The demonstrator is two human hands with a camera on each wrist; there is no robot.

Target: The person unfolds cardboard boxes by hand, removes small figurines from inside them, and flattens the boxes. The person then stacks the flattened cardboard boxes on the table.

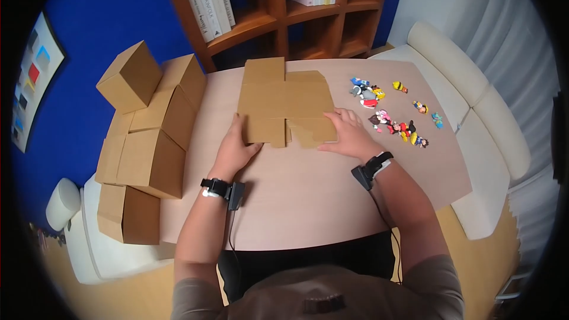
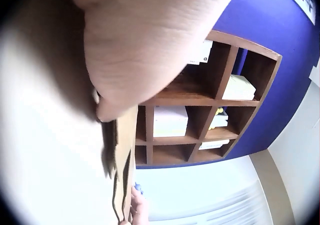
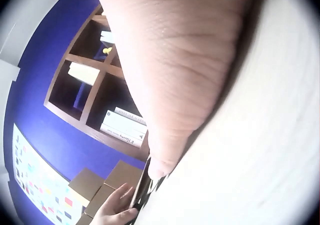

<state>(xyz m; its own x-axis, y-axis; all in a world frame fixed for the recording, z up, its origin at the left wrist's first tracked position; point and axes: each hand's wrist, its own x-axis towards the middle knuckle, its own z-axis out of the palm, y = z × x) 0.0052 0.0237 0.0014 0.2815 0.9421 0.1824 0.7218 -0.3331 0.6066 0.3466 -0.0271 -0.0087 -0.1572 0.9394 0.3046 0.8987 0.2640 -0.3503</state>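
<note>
A flattened cardboard box (image 1: 284,98) lies on the table in front of the person, its flaps toward the near side. The left hand (image 1: 234,148) grips its left edge, fingers along the side and thumb at the near corner. At the right edge the right hand (image 1: 352,135) pinches the cardboard between thumb and fingers. In the left wrist view the layered cardboard edge (image 2: 122,160) stands beside the left hand (image 2: 145,40). The right wrist view shows the right hand (image 3: 185,60) at the cardboard's edge, with the left hand beyond.
Folded cardboard boxes (image 1: 151,154) are stacked at the table's left side. Several small toy figures (image 1: 391,124) lie on the right of the table (image 1: 296,201). Behind the table stands a wooden shelf (image 1: 255,22) with books (image 1: 210,9). A white sofa (image 1: 486,112) is at the right.
</note>
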